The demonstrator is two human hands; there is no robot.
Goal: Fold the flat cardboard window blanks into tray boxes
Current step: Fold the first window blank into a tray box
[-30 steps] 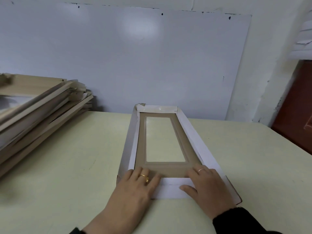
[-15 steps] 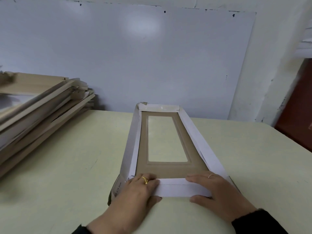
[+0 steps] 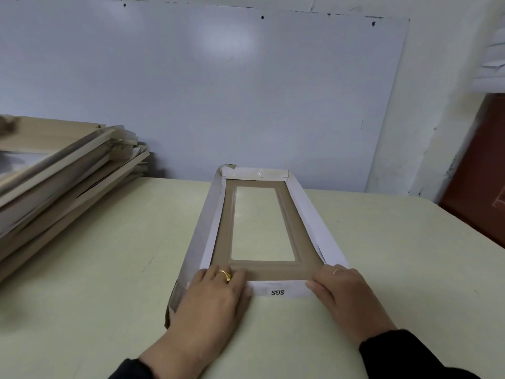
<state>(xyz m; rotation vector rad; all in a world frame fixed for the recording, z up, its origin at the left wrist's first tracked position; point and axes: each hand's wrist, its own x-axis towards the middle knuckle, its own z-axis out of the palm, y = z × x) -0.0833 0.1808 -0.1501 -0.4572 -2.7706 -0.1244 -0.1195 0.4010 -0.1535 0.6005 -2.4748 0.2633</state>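
Note:
A long cardboard window blank (image 3: 306, 253) lies lengthwise on the table in front of me, brown inside with a clear rectangular window and white side walls raised. Its far end flap is folded up. The near end flap (image 3: 278, 290), white with "SGS" printed on it, stands folded up under both hands. My left hand (image 3: 216, 299) presses on the near left corner, fingers over the flap onto the brown floor. My right hand (image 3: 344, 294) presses on the near right corner in the same way.
A tall slanted stack of flat cardboard blanks (image 3: 54, 170) fills the left of the pale green table (image 3: 109, 269). A whiteboard (image 3: 218, 91) leans against the wall behind. At the far right a dark red door (image 3: 481, 173) stands beyond the table's edge.
My hands have slid apart along the near end flap toward its two corners, uncovering the printed middle. The flap now stands more upright against the side walls.

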